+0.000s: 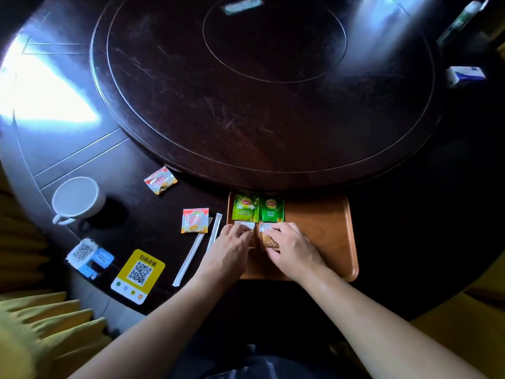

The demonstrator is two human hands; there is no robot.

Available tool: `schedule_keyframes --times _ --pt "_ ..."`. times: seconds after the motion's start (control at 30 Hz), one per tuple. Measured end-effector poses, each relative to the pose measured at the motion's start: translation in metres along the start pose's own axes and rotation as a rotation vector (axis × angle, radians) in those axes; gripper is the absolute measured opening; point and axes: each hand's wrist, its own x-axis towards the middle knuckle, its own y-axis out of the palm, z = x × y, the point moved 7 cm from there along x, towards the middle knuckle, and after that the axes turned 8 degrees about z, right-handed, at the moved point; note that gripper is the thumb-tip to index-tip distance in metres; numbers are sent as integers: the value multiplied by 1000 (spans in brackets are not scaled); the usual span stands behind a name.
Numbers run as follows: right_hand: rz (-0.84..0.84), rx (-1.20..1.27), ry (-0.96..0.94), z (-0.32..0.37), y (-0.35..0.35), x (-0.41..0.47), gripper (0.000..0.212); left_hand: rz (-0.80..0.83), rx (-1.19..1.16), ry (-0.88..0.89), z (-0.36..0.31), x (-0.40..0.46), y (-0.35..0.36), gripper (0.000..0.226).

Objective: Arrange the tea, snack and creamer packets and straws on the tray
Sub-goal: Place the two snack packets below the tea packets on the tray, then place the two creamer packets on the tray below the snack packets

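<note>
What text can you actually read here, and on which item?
"Lipton": left tea packet
"Lipton": right tea packet; small print on both is blurred
"Coffee mate": near creamer packet
"Coffee mate": far creamer packet, tilted
"扫码点餐": yellow QR card
Snack packets under the hands: labels too blurred
White QR slip: code only
Blue-white box: unreadable
</note>
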Motion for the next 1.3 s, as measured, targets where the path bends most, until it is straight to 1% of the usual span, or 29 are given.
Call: schedule_keyframes --times 0.23,0.47,0.6,0.67,0.73,0.8,0.87,1.0,1.17,1.3 --pt "-18 -14 28 0 0 0 41 -2 -22 -24 4 1 4 37" --pt "-7 -23 48 1 -2 2 38 -26 -49 -33 6 1 3 26" --pt "36 -36 92 3 -4 5 36 -53 -130 -46 13 0 -4 24" --pt "50 -35 123 6 -6 6 38 -85 -191 -63 19 -3 -15 22" --pt "53 -39 137 10 -9 9 40 -85 -248 -102 30 -7 -29 21" --pt "57 -40 128 17 -12 13 37 -78 -306 -155 50 -12 -39 15" --pt "68 -24 105 26 -13 21 31 -92 -317 -242 77 -18 -47 11" --pt "95 14 42 50 -12 42 22 -137 -303 -438 134 -33 -65 10" --pt "129 -7 -35 87 -6 72 21 -182 -310 -609 191 -39 -88 16" --pt "173 -43 -92 113 6 95 23 -181 -286 -665 221 -34 -92 27"
